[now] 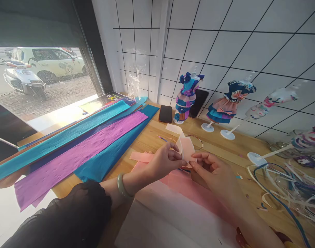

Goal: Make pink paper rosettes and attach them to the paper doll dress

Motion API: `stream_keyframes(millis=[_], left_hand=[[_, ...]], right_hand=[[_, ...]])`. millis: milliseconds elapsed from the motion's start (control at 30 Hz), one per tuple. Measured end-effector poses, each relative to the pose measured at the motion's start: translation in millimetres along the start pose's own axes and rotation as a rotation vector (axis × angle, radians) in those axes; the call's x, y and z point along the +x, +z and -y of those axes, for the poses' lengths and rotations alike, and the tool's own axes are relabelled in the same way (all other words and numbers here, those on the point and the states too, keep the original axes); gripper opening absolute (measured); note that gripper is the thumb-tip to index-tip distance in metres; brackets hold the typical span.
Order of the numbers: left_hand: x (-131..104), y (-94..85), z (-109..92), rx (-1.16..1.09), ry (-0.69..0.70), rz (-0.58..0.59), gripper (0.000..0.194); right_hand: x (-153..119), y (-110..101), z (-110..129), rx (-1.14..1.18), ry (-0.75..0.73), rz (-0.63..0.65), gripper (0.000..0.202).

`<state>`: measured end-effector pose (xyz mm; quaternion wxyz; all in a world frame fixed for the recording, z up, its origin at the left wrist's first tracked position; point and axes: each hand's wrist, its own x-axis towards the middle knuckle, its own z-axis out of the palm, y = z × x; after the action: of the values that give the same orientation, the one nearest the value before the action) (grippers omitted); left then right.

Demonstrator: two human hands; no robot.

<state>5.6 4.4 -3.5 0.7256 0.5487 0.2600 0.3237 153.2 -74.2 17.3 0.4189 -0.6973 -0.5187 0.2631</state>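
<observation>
a white tiled wall [193,46] with dark grid lines stands behind a wooden bench [145,137], and daylight falls in from the left. near the wall is a small dress form [184,98] in blue and purple; to the left lies a long purple strip [82,151].

the pale pink piece [188,147] is between the two hands, above the bench and just past the near pink sheet [173,182]. the left hand [162,160] pinches its near left edge between thumb and finger, and the right hand [214,168] does the same at the near right corner.

it looks light and thin — paper or soft cloth, i cannot tell which — so it should bend easily and may crease or tear if pulled hard. a gentle pinch at the edges, fingertips only, seems the right hold.

its long axis runs away from the fingertips toward the wall, its far end standing clear of the fingers. beyond it a pale curled strip [174,128] bends off to the left; whether the two are joined is hidden.
</observation>
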Motion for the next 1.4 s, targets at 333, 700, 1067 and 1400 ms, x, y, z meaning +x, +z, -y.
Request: stream_keyframes(millis=[333,700,1067,1400], left_hand=[[-7,4.3,-8,0.273,0.161,-0.03,0.019],[-7,2.6,-5,0.333,0.206,-0.006,0.013],[-7,3.0,-4,0.305,0.205,-0.077,0.021],[-6,2.9,-1,0.145,0.156,-0.045,0.029]], right_hand=[[-5,3,12,-0.006,0.032,-0.033,0.026],[-4,-2,9,-0.028,0.023,0.01,0.027],[-4,-6,10,-0.019,-0.067,-0.005,0.024],[-5,-6,8,-0.078,-0.111,-0.055,0.018]])
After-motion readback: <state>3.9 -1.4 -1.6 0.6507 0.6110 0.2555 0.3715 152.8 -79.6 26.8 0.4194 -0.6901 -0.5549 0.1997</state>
